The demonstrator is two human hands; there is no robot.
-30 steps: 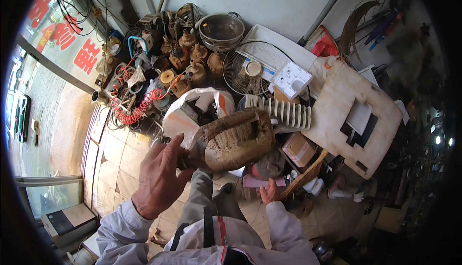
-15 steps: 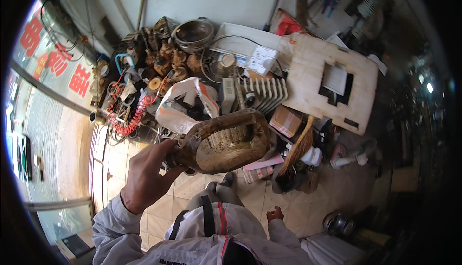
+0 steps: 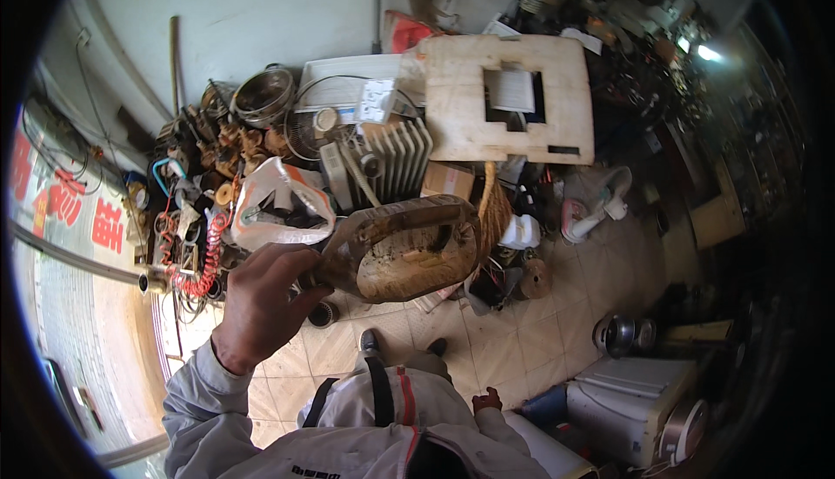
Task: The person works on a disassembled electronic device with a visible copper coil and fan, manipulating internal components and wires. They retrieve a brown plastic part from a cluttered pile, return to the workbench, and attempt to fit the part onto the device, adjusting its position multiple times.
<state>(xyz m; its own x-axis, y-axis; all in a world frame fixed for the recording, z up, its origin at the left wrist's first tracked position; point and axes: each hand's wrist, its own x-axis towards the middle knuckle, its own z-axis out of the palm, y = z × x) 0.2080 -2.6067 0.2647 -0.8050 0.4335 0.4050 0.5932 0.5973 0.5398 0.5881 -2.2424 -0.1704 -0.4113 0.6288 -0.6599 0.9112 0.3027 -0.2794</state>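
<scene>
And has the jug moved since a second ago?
Yes, rightward: the jug was left of the cardboard box in view; now its right end shows below the box.

Red characters (image 3: 107,225) on glass (image 3: 70,241); dark lettering (image 3: 317,473) on jacket (image 3: 252,449).

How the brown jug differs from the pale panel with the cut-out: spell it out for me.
Colour: the jug is a murky brown, while the panel is off-white.
Shape: the jug is a bulky container with a handle, while the panel is a broad, flat sheet.
Pose: the left hand holds the jug by its narrow end, while no hand touches the panel.
Shared: the jug and panel both look stained.
</scene>
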